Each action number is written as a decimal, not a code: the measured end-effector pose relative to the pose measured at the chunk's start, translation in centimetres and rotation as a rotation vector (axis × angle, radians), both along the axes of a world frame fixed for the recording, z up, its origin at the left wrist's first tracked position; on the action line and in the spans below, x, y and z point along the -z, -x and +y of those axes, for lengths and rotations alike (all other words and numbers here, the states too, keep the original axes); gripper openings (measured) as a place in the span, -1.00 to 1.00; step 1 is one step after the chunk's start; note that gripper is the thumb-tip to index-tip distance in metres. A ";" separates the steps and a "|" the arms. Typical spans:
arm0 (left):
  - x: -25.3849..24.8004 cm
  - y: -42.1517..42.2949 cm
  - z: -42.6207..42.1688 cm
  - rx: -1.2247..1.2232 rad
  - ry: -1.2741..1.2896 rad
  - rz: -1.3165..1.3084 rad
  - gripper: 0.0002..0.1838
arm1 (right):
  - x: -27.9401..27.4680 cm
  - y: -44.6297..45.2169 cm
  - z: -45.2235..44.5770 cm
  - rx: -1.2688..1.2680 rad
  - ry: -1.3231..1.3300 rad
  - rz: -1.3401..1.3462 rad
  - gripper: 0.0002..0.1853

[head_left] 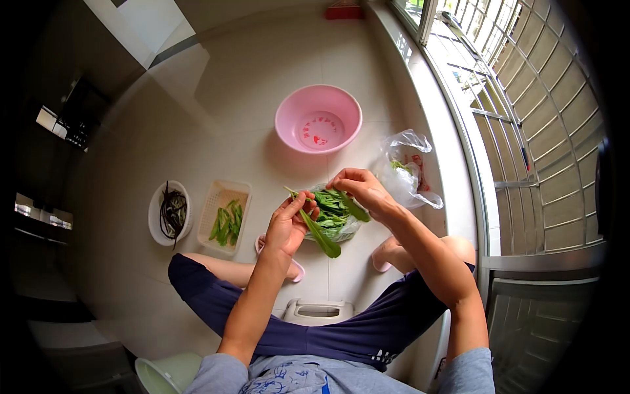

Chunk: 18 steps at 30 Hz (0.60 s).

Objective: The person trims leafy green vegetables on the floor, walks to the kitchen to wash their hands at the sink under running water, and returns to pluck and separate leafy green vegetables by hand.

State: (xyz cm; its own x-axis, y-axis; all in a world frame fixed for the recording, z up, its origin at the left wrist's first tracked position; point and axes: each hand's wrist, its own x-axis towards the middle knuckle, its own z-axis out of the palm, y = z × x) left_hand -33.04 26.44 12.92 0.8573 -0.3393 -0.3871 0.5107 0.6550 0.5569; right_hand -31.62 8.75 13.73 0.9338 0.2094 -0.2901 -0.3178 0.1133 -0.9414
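My left hand (287, 224) is closed around the stem of a leafy green (323, 240), whose long leaf hangs down toward my lap. To its right, my right hand (362, 189) has thumb and fingers pinched together on another green leaf (356, 209). Below both hands, a clear plastic bag (349, 231) full of loose leafy greens (329, 205) rests on the floor between my feet; my hands hide part of it. Left of my knee, a cream perforated basket (209, 200) holds several leaves (227, 223).
Ahead stands a pink basin (289, 121). At far left, a white bowl (155, 220) contains dark, long strips (172, 210). Another plastic bag (394, 180) with scraps lies by the window wall on the right. A stool (318, 311) is beneath me; a pale green bucket (156, 375) stands at lower left.
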 end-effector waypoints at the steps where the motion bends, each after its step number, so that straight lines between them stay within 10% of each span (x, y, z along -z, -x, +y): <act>1: 0.2 -0.1 0.2 -0.005 0.000 0.001 -0.89 | -0.6 0.1 -0.1 -0.009 0.088 -0.034 -0.89; 18: -0.1 0.2 0.5 0.132 0.242 0.110 -0.85 | -0.3 2.2 2.5 -0.179 0.513 -0.445 -0.81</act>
State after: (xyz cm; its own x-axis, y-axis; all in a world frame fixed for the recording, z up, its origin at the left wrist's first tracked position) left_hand -33.21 26.95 13.05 0.7570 -0.5386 -0.3699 0.6490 0.6859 0.3293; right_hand -33.80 11.25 14.06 0.9508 0.3098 0.0085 0.1377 -0.3979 -0.9071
